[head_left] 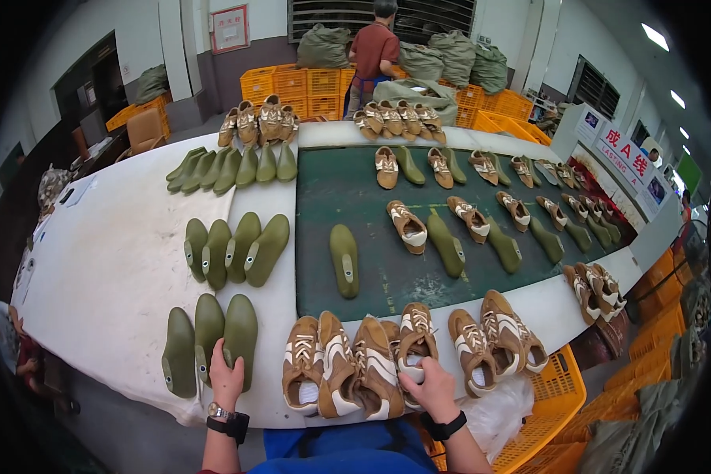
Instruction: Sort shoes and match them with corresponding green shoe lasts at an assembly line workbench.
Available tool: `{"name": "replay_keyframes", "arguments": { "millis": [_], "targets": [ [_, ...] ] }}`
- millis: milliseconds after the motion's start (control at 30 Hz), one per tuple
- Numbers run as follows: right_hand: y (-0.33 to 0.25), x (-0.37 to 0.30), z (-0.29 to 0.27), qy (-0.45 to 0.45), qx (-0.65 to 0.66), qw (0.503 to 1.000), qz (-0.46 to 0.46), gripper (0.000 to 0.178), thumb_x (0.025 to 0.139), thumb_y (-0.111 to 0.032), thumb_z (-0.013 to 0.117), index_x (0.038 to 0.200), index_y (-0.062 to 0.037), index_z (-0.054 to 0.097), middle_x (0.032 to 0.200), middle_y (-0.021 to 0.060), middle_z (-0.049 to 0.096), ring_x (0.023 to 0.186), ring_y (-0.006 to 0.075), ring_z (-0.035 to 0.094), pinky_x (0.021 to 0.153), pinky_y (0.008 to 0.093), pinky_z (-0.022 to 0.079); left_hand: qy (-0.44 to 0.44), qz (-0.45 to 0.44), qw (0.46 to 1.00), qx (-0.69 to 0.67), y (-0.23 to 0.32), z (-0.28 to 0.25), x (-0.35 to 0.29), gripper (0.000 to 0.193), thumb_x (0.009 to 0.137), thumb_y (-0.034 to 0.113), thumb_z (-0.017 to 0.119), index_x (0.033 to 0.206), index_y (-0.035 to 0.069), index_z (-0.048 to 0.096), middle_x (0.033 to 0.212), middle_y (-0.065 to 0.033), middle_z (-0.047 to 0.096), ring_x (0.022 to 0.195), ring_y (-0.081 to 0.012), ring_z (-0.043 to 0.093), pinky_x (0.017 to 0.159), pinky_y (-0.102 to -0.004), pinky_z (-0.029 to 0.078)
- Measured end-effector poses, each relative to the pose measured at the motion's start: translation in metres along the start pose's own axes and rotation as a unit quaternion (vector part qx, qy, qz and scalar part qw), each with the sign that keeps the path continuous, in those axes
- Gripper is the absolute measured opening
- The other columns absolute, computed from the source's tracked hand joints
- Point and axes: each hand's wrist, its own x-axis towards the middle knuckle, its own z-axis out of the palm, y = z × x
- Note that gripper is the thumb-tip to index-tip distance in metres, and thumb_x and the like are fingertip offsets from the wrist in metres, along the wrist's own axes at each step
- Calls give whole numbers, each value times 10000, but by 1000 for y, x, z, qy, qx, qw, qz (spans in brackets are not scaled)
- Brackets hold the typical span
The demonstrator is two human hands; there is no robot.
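Observation:
Near the front edge, my left hand [227, 373] is closed at the lower end of a green shoe last [240, 332]. Two more lasts, a middle one [208, 332] and a left one [179, 355], lie beside it; the hand partly covers the middle one. My right hand [433, 389] grips the heel of a brown sneaker with white stripes and laces [417, 332]. Left of that shoe stand several similar sneakers [338, 371], toes pointing away from me. To its right is another small group of sneakers [472, 347].
A green conveyor belt [371, 304] carries alternating lasts and sneakers, plus a lone last [344, 261]. More lasts [245, 249] lie on the white table [118, 237]. Orange crates [557, 403] stand low at right. Beyond the table, a person [374, 51] faces away, near sacks.

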Motion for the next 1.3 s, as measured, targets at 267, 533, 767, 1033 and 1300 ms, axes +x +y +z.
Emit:
{"name": "replay_keyframes", "arguments": {
  "millis": [267,533,767,1033,1300],
  "targets": [
    [-1,0,0,2,-4,1000,-5,347,731,-350,710,864,-76,543,796,93,613,695,293,617,560,386,482,-11,5,1000,-3,-2,3,0,575,769,75,606,1301,6,401,1170,-249,544,1077,-389,531,913,-415,425],
    [4,-1,3,4,0,1000,-8,354,739,-359,704,855,-79,520,782,98,600,673,311,612,543,401,480,13,31,999,-33,-2,5,-2,585,767,57,600,1313,13,395,1218,-240,523,1107,-385,518,939,-408,413],
    [5,-1,3,-5,0,1000,-10,359,739,-358,704,851,-76,512,778,107,595,650,325,604,529,412,475,-12,34,999,2,-7,4,-1,566,764,49,601,1297,12,414,1223,-230,522,1123,-378,509,955,-404,403],
    [2,0,4,10,-3,1000,-18,350,732,-336,711,857,-75,515,784,105,599,653,329,603,526,419,473,7,7,999,-46,-3,4,1,577,764,33,595,1306,21,396,1190,-231,543,1092,-331,546,929,-370,429],
    [3,-1,5,-2,2,1000,6,372,720,-361,722,836,-64,530,767,111,605,672,329,606,552,414,471,-20,12,1000,-21,-6,3,0,592,759,23,599,1309,24,382,1145,-258,566,1037,-394,566,891,-414,446]
  ]
}}
